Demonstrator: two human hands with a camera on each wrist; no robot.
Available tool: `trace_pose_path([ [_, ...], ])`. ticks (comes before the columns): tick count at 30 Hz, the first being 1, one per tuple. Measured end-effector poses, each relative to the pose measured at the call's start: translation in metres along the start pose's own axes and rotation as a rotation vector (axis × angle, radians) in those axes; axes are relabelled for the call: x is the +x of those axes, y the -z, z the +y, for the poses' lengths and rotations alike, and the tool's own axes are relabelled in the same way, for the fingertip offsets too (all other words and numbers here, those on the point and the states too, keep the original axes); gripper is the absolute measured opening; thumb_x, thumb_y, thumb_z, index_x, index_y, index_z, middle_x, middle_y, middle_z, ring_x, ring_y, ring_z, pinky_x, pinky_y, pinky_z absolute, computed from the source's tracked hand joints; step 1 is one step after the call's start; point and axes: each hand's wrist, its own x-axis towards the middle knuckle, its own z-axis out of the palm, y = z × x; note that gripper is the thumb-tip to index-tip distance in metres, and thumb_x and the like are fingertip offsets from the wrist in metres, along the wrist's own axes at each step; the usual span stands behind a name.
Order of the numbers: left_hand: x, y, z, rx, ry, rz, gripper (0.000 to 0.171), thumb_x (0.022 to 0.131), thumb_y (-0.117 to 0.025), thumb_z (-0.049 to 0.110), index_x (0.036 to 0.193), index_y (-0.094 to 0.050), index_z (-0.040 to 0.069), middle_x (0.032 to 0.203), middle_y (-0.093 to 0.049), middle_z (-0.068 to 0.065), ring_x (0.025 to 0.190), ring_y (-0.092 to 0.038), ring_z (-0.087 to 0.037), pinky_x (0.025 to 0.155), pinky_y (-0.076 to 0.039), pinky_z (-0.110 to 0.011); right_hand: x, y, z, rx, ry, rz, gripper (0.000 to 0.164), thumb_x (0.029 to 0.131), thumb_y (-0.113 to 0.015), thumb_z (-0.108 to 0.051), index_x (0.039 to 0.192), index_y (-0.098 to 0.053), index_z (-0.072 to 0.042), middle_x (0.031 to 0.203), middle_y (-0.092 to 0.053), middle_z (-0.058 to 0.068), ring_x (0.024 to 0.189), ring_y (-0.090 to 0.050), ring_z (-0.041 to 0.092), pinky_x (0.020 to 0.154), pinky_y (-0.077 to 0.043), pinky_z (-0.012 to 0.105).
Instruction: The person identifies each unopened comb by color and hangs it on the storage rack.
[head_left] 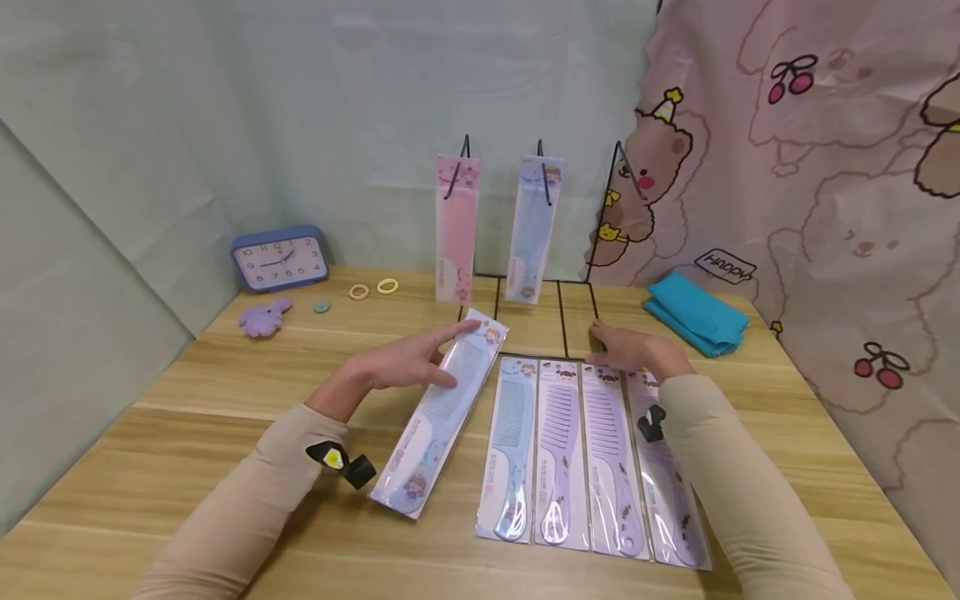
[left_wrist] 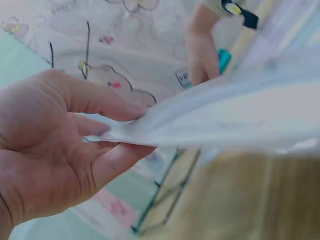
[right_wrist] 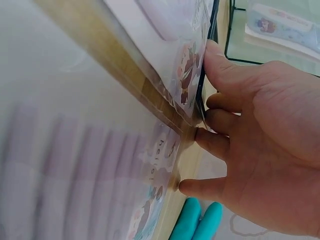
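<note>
Held blue pack [head_left: 438, 417] tilted in left grip [head_left: 405, 358]

Near: four comb packs lie flat side by side on the desk [head_left: 247, 417], one blue pack [head_left: 510, 450] then three purple packs [head_left: 558, 454]; right sleeve [head_left: 720, 450] partly covers the last. Held blue pack is left of that row, printed top pointing away from the person. Can't tell if its lower end touches the desk. Left grip pinches it by the left edge near the top, thumb on the front face.

Handling, my read: light, stiff along the comb, floppy film at the ends, slick, creases easily. Best hold: side edges just below the printed top.

Further: right grip [head_left: 633, 346] at the wire rack's [head_left: 562, 321] front right corner, thumb touching wire; can't tell if it pinches or just rests. Turquoise cloth [head_left: 697, 315] beyond it to the right.

Back: rack carries a hanging pink pack [head_left: 456, 233] and a hanging blue pack [head_left: 532, 237]; right hook [head_left: 632, 171] bare. Clock [head_left: 279, 258] far left.
</note>
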Motion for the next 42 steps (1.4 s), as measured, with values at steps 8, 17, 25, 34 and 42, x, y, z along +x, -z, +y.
trace_pose_path([
  [8, 0.019, -0.008, 0.042, -0.26, -0.407, 0.123, 0.086, 0.094, -0.058, -0.01, 0.162, -0.015, 0.019, 0.159, -0.027, -0.015, 0.117, -0.058, -0.042, 0.084, -0.058, -0.052, 0.0, 0.001, 0.003, -0.016, -0.006, 0.002, 0.077, 0.106, -0.049, -0.037, 0.159, -0.007, 0.0, 0.164, -0.004, 0.023, 0.148, -0.012, 0.043, 0.119, -0.016, 0.058],
  [17, 0.039, -0.02, 0.084, -0.342, -0.553, 0.347, 0.078, 0.092, -0.061, -0.012, 0.158, -0.029, 0.012, 0.154, -0.042, -0.015, 0.123, -0.059, -0.035, 0.089, -0.057, -0.046, -0.001, 0.002, 0.0, -0.003, 0.041, 0.003, 0.075, 0.106, -0.049, -0.035, 0.159, -0.008, 0.0, 0.164, -0.004, 0.023, 0.149, -0.011, 0.043, 0.119, -0.015, 0.057],
  [25, 0.052, -0.015, 0.098, -0.34, -0.549, 0.356, 0.077, 0.091, -0.061, -0.013, 0.158, -0.03, 0.009, 0.157, -0.038, -0.012, 0.116, -0.063, -0.037, 0.086, -0.059, -0.044, -0.002, 0.003, 0.001, -0.005, 0.011, 0.002, 0.077, 0.106, -0.049, -0.036, 0.159, -0.007, 0.0, 0.164, -0.004, 0.023, 0.148, -0.013, 0.044, 0.12, -0.015, 0.057],
  [34, 0.06, -0.01, 0.09, -0.352, -0.474, 0.38, 0.076, 0.091, -0.062, -0.014, 0.157, -0.033, 0.011, 0.146, -0.049, -0.019, 0.113, -0.064, -0.037, 0.086, -0.059, -0.044, -0.001, 0.0, 0.0, -0.005, 0.006, 0.008, 0.077, 0.105, -0.05, -0.037, 0.159, -0.008, 0.0, 0.164, -0.004, 0.024, 0.148, -0.012, 0.044, 0.119, -0.015, 0.057],
  [42, 0.083, -0.001, 0.09, -0.33, -0.354, 0.495, 0.077, 0.089, -0.066, -0.011, 0.154, -0.04, 0.02, 0.117, -0.055, -0.018, 0.09, -0.066, -0.027, 0.073, -0.059, -0.036, 0.0, 0.001, -0.001, -0.02, 0.01, 0.003, 0.077, 0.105, -0.051, -0.036, 0.158, -0.009, 0.002, 0.164, -0.005, 0.025, 0.148, -0.013, 0.044, 0.119, -0.016, 0.057],
])
